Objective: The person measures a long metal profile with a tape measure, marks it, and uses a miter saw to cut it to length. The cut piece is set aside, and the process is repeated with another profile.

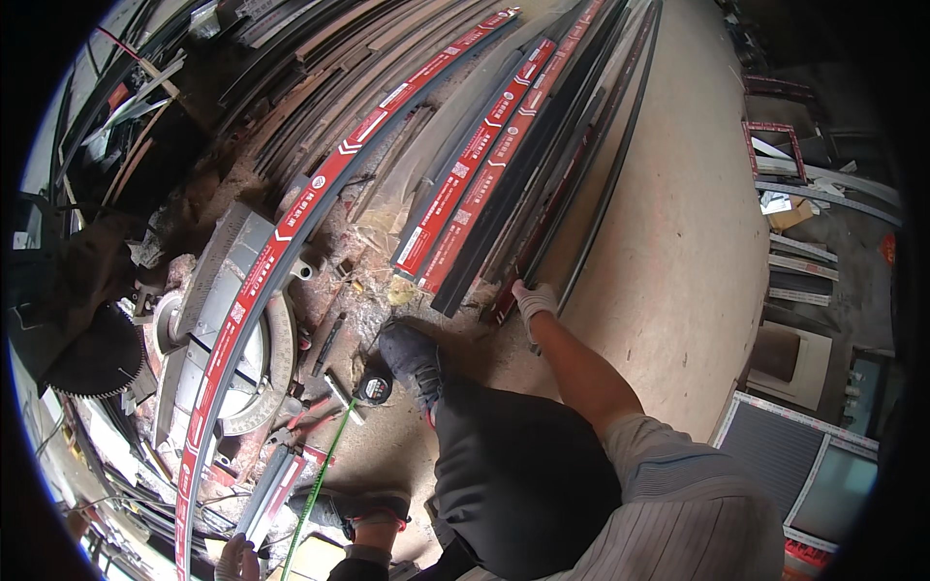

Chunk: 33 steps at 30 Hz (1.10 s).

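Observation:
My right hand (536,301), in a pale glove, is closed round the near end of a long thin dark bar (585,190). That bar lies along the right side of a bundle of long profiles (477,254), some with red printed film. At the lower left, only part of my left hand (237,560) shows, its fingers curled; what they hold is hidden. Just beyond it are short silver-and-red profile pieces (273,492). A green tape blade (322,476) runs beside them, near a round black tape measure (374,389) on the floor.
A long red-filmed profile (320,184) passes over a mitre saw (237,329) with a toothed blade (97,356). Pliers (308,412) lie on the littered floor by my shoes. More profiles (339,48) are stacked at the far left; framed panels (799,470) stand at the right.

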Each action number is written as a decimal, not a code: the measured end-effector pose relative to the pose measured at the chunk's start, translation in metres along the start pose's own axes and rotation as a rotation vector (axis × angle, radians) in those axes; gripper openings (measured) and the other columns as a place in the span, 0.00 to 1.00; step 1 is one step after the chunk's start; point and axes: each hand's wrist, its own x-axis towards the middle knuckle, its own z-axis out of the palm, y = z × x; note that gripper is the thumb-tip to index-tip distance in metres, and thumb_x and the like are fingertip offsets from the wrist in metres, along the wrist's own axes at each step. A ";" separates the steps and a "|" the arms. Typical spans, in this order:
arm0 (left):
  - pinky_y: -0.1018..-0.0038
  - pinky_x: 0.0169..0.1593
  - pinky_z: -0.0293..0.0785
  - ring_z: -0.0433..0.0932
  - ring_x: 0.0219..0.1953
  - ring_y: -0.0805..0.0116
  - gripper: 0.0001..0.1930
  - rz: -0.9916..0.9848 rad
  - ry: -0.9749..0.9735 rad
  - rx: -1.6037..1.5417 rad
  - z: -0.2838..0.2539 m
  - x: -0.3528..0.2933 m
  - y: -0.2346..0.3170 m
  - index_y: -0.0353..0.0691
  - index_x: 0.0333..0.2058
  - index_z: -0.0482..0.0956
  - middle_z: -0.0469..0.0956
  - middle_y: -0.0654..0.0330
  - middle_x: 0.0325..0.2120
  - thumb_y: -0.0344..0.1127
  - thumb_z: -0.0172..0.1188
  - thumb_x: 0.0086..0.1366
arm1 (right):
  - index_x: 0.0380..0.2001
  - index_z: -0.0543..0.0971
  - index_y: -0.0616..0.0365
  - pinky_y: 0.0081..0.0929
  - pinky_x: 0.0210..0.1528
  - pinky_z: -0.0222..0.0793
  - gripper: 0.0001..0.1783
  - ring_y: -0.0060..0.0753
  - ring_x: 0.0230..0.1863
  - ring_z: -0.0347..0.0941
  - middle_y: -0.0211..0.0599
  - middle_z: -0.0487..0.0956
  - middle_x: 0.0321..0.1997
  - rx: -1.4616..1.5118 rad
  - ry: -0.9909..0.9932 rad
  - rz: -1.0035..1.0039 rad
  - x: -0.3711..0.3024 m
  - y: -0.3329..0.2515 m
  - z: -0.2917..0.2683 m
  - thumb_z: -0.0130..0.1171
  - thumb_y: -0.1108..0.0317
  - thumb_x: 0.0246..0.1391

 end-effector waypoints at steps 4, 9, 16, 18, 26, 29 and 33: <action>0.75 0.55 0.76 0.77 0.55 0.67 0.22 -0.006 -0.014 -0.017 0.000 0.002 0.003 0.37 0.64 0.71 0.79 0.53 0.55 0.36 0.58 0.75 | 0.65 0.71 0.52 0.44 0.66 0.66 0.35 0.51 0.66 0.70 0.46 0.72 0.67 -0.073 -0.061 -0.002 -0.001 -0.002 -0.006 0.54 0.43 0.62; 0.75 0.54 0.76 0.77 0.55 0.68 0.21 -0.024 0.004 -0.041 0.000 0.002 0.002 0.37 0.64 0.72 0.79 0.52 0.55 0.35 0.56 0.76 | 0.69 0.68 0.44 0.43 0.70 0.63 0.32 0.47 0.69 0.66 0.40 0.69 0.72 -0.158 -0.092 -0.031 -0.012 -0.002 -0.019 0.49 0.43 0.67; 0.73 0.60 0.75 0.75 0.60 0.64 0.22 0.008 -0.006 0.050 -0.002 0.002 0.001 0.35 0.64 0.71 0.77 0.53 0.58 0.35 0.57 0.75 | 0.67 0.68 0.54 0.49 0.66 0.70 0.38 0.49 0.67 0.71 0.51 0.70 0.70 -0.283 0.335 0.081 0.042 0.071 -0.021 0.51 0.40 0.62; 0.73 0.60 0.75 0.75 0.60 0.65 0.22 -0.002 -0.020 0.069 0.000 0.003 0.009 0.35 0.64 0.71 0.77 0.53 0.58 0.35 0.57 0.75 | 0.68 0.66 0.56 0.49 0.67 0.69 0.39 0.47 0.68 0.71 0.50 0.68 0.72 -0.258 0.181 0.222 0.040 0.081 -0.023 0.50 0.41 0.64; 0.72 0.56 0.77 0.78 0.55 0.65 0.22 -0.016 0.000 0.056 0.005 0.003 0.021 0.37 0.63 0.72 0.80 0.52 0.54 0.37 0.58 0.75 | 0.63 0.70 0.63 0.48 0.56 0.74 0.37 0.44 0.55 0.78 0.49 0.76 0.60 -0.245 0.067 0.184 0.050 0.095 -0.015 0.60 0.45 0.61; 0.71 0.56 0.77 0.78 0.54 0.65 0.22 -0.015 0.010 0.082 0.005 -0.006 0.026 0.37 0.63 0.73 0.80 0.53 0.54 0.38 0.58 0.75 | 0.51 0.75 0.63 0.41 0.45 0.78 0.29 0.40 0.42 0.79 0.45 0.79 0.47 0.122 -0.116 0.081 0.046 0.080 -0.008 0.65 0.49 0.60; 0.71 0.58 0.76 0.77 0.55 0.65 0.22 -0.032 -0.001 0.004 0.004 0.001 0.021 0.36 0.64 0.72 0.80 0.51 0.54 0.37 0.58 0.75 | 0.41 0.78 0.62 0.31 0.29 0.79 0.22 0.33 0.30 0.75 0.38 0.77 0.37 0.266 -0.129 0.007 0.048 0.070 0.001 0.66 0.51 0.62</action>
